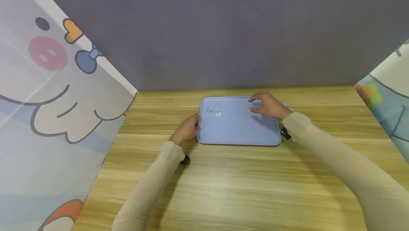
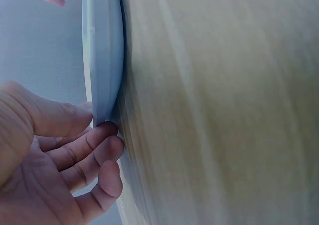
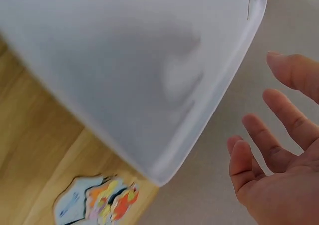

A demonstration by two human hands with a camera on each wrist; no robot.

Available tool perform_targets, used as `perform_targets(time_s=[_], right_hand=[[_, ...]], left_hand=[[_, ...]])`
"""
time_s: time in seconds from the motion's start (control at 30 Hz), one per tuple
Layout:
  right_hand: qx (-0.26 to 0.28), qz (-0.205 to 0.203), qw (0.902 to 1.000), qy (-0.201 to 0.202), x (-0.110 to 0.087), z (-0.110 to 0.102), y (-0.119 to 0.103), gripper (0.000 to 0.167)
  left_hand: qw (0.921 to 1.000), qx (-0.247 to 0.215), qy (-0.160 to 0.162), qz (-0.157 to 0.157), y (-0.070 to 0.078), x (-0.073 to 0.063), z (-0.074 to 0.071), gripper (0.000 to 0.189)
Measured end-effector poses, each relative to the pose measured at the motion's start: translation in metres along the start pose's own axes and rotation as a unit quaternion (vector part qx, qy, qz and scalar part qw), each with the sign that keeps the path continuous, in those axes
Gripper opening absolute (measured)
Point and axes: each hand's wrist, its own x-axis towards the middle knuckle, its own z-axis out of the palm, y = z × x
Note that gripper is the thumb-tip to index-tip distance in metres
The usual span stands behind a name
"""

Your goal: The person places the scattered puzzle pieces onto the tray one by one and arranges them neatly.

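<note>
A light blue tray (image 1: 239, 131) lies on the wooden table. My left hand (image 1: 188, 128) is at its left edge. In the left wrist view the left thumb (image 2: 62, 118) is on the tray's rim (image 2: 104, 51) and the fingers curl beneath it. My right hand (image 1: 267, 106) is above the tray's right part, fingers spread and lightly bent, holding nothing. Two small pale blue flat pieces, one squarish (image 1: 209, 109) and one long (image 1: 218, 107), lie in the tray's upper left.
A flat piece with a colourful print (image 3: 99, 200) lies on the table beside the tray's corner, mostly behind my right wrist in the head view. A grey wall (image 1: 243, 32) stands behind the table (image 1: 236, 181), with a cartoon-printed panel (image 1: 57, 89) on the left.
</note>
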Motion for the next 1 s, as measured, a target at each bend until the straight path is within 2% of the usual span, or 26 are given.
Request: perform_targets(time_s=[0.37,0.63,0.83,1.0], right_hand=[[0.009,0.019,0.9994,0.028,-0.026,-0.013,0.012,0.036],[-0.013,0.003,0.9991,0.039,-0.055,-0.025,0.022,0.035],[-0.013,-0.032,0.9975,0.062,-0.075,-0.031,0.023,0.033],[-0.015,-0.020,0.9981,0.056,-0.091,-0.036,0.031,0.034]], left_hand=[[1.0000,0.003,0.002,-0.001,-0.001,-0.001,0.003,0.043],[1.0000,0.005,-0.003,-0.001,-0.002,0.000,0.003,0.043],[0.9999,0.010,0.002,0.003,-0.002,0.001,0.002,0.043],[1.0000,0.009,0.002,0.004,-0.001,0.000,0.002,0.044]])
